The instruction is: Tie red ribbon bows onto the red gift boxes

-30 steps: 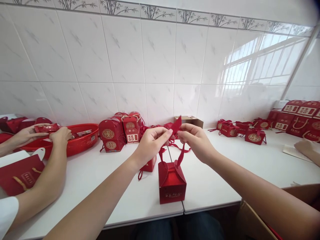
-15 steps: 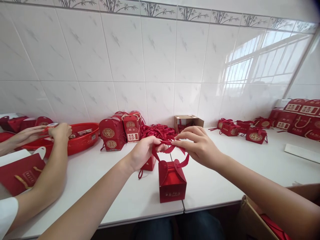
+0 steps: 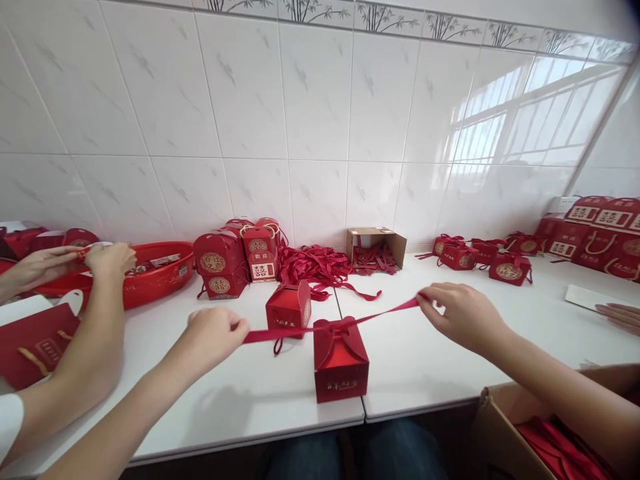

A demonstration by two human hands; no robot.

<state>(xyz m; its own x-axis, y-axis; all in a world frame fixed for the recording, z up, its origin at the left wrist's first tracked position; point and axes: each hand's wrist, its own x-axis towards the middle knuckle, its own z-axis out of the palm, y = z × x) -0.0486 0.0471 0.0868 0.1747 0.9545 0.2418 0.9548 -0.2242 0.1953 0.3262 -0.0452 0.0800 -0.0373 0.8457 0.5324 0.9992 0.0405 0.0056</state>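
Evidently the knot is being drawn tight: the left hand [image 3: 217,333] pinches one end of the ribbon [image 3: 385,311] and the right hand [image 3: 457,313] the other. The red box [image 3: 341,367] stands between them (knot atop its flaps). Finishing likely needs an even, level pull.

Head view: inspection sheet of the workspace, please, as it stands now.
Surface: white table, two tops butted together.
Job's things: red box, flaps closed; red ribbon crossed on its top, pulled taut sideways.
Clutter: second small box, ribbon pile, cardboard box, red basket, stacked boxes, tied boxes.
Hands: left hand and right hand each pinch one ribbon end.
Cables: nothing seen.
Surroundings: tiled wall; co-worker's hands at left, another hand at right edge.
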